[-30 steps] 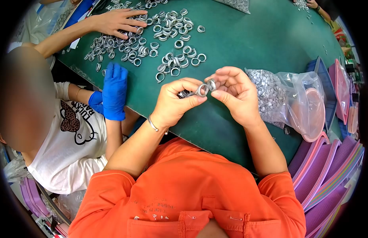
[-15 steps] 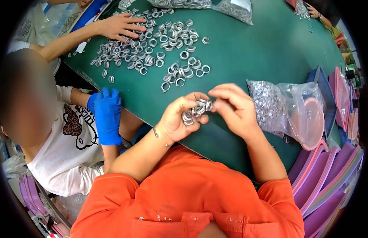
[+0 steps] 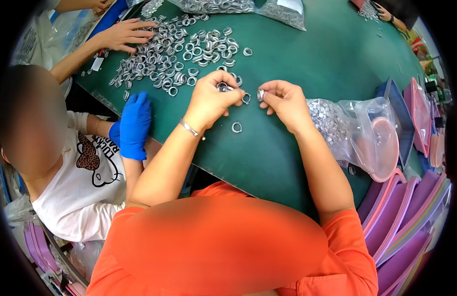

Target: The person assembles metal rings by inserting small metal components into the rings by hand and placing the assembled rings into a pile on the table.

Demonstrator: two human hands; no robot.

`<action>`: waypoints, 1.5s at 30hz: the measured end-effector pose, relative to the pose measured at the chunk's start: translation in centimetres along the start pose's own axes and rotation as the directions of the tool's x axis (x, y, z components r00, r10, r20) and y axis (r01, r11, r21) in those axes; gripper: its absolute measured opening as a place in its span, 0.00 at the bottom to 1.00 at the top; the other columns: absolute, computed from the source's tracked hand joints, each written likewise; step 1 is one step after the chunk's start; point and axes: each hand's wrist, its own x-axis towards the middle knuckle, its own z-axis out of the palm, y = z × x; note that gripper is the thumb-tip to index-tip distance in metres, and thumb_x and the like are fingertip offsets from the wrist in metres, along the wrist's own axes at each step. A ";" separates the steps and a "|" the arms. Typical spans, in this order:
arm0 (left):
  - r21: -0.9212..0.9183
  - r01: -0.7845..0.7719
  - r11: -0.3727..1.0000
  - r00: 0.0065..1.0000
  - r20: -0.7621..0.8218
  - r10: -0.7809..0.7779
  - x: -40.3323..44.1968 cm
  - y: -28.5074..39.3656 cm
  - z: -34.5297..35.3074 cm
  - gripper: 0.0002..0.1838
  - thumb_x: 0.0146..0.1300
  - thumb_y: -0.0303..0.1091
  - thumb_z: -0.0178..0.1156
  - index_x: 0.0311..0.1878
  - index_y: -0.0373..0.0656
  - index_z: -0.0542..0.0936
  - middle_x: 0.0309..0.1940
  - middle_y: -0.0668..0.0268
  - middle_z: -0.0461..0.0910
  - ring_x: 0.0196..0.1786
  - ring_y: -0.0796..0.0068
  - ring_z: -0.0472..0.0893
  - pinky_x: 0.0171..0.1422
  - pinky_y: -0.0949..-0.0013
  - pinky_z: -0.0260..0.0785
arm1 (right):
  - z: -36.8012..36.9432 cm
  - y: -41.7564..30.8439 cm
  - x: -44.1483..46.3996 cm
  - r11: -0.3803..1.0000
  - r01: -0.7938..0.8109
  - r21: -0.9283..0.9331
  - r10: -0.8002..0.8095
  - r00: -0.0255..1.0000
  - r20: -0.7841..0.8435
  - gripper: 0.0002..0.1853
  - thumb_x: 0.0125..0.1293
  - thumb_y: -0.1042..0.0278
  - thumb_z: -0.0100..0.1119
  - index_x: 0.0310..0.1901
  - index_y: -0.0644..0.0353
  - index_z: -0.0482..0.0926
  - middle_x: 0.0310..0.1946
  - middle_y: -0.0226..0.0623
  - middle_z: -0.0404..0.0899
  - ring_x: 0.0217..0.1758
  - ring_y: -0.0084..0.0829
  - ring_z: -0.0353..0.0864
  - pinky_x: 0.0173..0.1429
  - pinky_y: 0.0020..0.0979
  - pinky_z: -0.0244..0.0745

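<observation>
My left hand is curled around several silver metal rings, partly hidden by its fingers. One more ring shows at its fingertips, low over the green table. To the right, my right hand pinches what looks like a short stack of metal rings between thumb and fingers. A single loose ring lies on the table just below my left hand. Beyond my hands spreads a large pile of similar rings.
A co-worker's hand reaches over the pile's left side; a blue-gloved hand rests at the table edge. A clear bag of small metal pieces lies right, near a blue tray and purple bins. More bags sit at the back.
My hands have moved apart and farther out over the table, the left turning palm down. A loose ring now shows below them. The co-worker's bare hand has shifted left.
</observation>
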 end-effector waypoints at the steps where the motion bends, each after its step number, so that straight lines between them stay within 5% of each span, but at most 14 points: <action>1: 0.368 -0.071 0.927 0.997 0.004 0.075 0.2 0.5 0.3 0.05 0.52 0.29 0.64 0.33 0.43 0.79 0.34 0.61 0.81 0.30 0.69 0.83 0.21 0.73 0.68 | -0.5 -0.1 -0.5 0.925 -0.192 0.327 0.166 0.980 0.107 0.07 0.60 0.78 0.57 0.40 0.66 0.78 0.32 0.38 0.81 0.29 0.26 0.79 0.30 0.23 0.73; 2: 0.362 -0.074 0.929 0.997 0.013 0.074 0.4 0.2 0.7 0.05 0.52 0.29 0.64 0.33 0.43 0.79 0.34 0.61 0.81 0.30 0.69 0.83 0.21 0.73 0.68 | -1.0 -0.4 -1.0 0.895 -0.212 0.392 0.168 0.975 0.144 0.07 0.62 0.79 0.56 0.41 0.70 0.77 0.32 0.36 0.80 0.30 0.22 0.79 0.29 0.20 0.73; 4: 0.783 -0.366 0.502 0.899 0.159 0.408 0.6 -0.5 1.4 0.08 0.47 0.30 0.63 0.32 0.39 0.82 0.33 0.56 0.80 0.33 0.61 0.81 0.34 0.63 0.73 | -1.5 -0.3 -1.8 0.856 -0.241 0.458 0.179 0.968 0.174 0.07 0.61 0.79 0.56 0.41 0.69 0.77 0.32 0.36 0.80 0.30 0.23 0.79 0.30 0.20 0.74; 9: 0.843 -0.357 0.402 0.907 0.209 0.367 1.0 -1.2 1.9 0.09 0.46 0.29 0.61 0.31 0.37 0.82 0.31 0.53 0.79 0.35 0.55 0.79 0.43 0.60 0.72 | -2.1 -0.9 -3.6 0.738 -0.284 0.612 0.160 0.955 0.250 0.07 0.61 0.77 0.58 0.41 0.67 0.78 0.33 0.37 0.81 0.30 0.24 0.80 0.31 0.21 0.75; 11: 0.713 -0.486 0.506 0.846 0.237 0.478 1.1 -1.6 1.8 0.07 0.49 0.30 0.63 0.31 0.38 0.82 0.29 0.57 0.79 0.30 0.64 0.80 0.32 0.65 0.72 | -2.3 -1.6 -5.2 0.752 -0.273 0.600 0.173 0.960 0.220 0.06 0.60 0.79 0.57 0.40 0.64 0.78 0.33 0.36 0.81 0.31 0.25 0.80 0.34 0.23 0.76; 13: 0.268 0.036 0.963 0.975 0.202 -0.093 -1.2 1.4 2.8 0.06 0.55 0.30 0.62 0.33 0.38 0.80 0.27 0.62 0.78 0.25 0.75 0.78 0.19 0.75 0.65 | -2.3 -1.3 -7.6 0.851 -0.093 0.517 0.024 0.990 0.139 0.06 0.57 0.82 0.56 0.36 0.63 0.79 0.33 0.34 0.80 0.33 0.24 0.79 0.37 0.24 0.75; 14: 0.027 0.090 0.996 0.943 0.320 -0.094 -1.4 0.5 2.4 0.05 0.57 0.29 0.61 0.35 0.38 0.80 0.28 0.63 0.78 0.24 0.79 0.77 0.16 0.80 0.60 | -2.2 -0.7 -8.5 0.915 0.172 0.365 -0.198 0.980 0.034 0.07 0.53 0.84 0.55 0.32 0.63 0.79 0.33 0.33 0.79 0.35 0.25 0.78 0.39 0.25 0.74; 17: -0.366 0.235 0.900 0.899 0.435 -0.058 -2.8 -1.0 3.3 0.05 0.58 0.27 0.59 0.35 0.36 0.78 0.38 0.59 0.77 0.25 0.78 0.78 0.13 0.87 0.53 | -3.7 -1.7 -12.5 0.902 0.342 -0.263 -0.414 0.856 -0.309 0.06 0.49 0.83 0.58 0.30 0.63 0.78 0.31 0.36 0.77 0.32 0.28 0.77 0.37 0.27 0.73; 23: -0.327 0.122 0.937 0.875 0.482 0.054 -4.3 -0.9 4.9 0.05 0.54 0.22 0.62 0.34 0.35 0.78 0.43 0.55 0.77 0.27 0.75 0.79 0.15 0.85 0.57 | -9.5 1.7 -19.5 0.831 -0.174 -0.528 -0.369 0.538 -0.758 0.08 0.48 0.84 0.60 0.31 0.63 0.79 0.31 0.39 0.78 0.32 0.33 0.78 0.38 0.29 0.73; 31: -0.278 -0.011 0.961 0.887 0.441 0.137 -4.3 -0.3 5.1 0.04 0.55 0.21 0.62 0.34 0.37 0.78 0.42 0.55 0.78 0.30 0.77 0.80 0.17 0.84 0.58 | -12.8 5.3 -20.7 0.600 -0.381 -0.703 -0.380 0.638 -0.670 0.12 0.55 0.82 0.53 0.40 0.64 0.81 0.40 0.47 0.80 0.47 0.43 0.79 0.52 0.36 0.71; 35: -0.466 0.254 0.847 0.855 0.518 0.029 -4.2 -0.7 4.4 0.15 0.55 0.22 0.62 0.47 0.41 0.75 0.43 0.55 0.78 0.31 0.74 0.81 0.16 0.84 0.58 | -13.3 6.3 -21.1 0.592 -0.384 -0.709 -0.360 0.661 -0.659 0.13 0.56 0.80 0.53 0.44 0.63 0.80 0.40 0.47 0.80 0.46 0.44 0.78 0.51 0.36 0.72; 37: -0.560 0.365 0.744 0.818 0.575 0.032 -4.2 -0.5 4.4 0.17 0.56 0.24 0.61 0.51 0.43 0.75 0.43 0.56 0.78 0.32 0.73 0.81 0.16 0.83 0.58 | -13.3 6.2 -20.9 0.792 -0.475 -0.383 -0.143 0.465 -0.874 0.10 0.58 0.77 0.55 0.42 0.66 0.78 0.36 0.47 0.80 0.37 0.41 0.80 0.45 0.34 0.73; 41: -0.701 0.611 0.366 0.746 0.665 0.029 -3.3 -1.1 4.1 0.21 0.61 0.35 0.54 0.57 0.44 0.71 0.42 0.54 0.78 0.35 0.65 0.78 0.18 0.79 0.64 | -14.3 7.4 -21.7 0.722 -0.405 -0.560 -0.257 0.595 -0.762 0.10 0.60 0.76 0.53 0.43 0.70 0.77 0.39 0.49 0.79 0.42 0.44 0.79 0.49 0.35 0.72; 45: -0.770 0.601 0.213 0.788 0.615 0.001 -1.1 -1.1 3.5 0.13 0.67 0.41 0.52 0.50 0.45 0.74 0.43 0.58 0.77 0.35 0.68 0.77 0.18 0.79 0.64 | -13.2 6.4 -21.0 0.707 -0.351 -0.614 -0.315 0.622 -0.717 0.11 0.62 0.74 0.55 0.44 0.71 0.77 0.42 0.52 0.77 0.45 0.47 0.77 0.53 0.37 0.69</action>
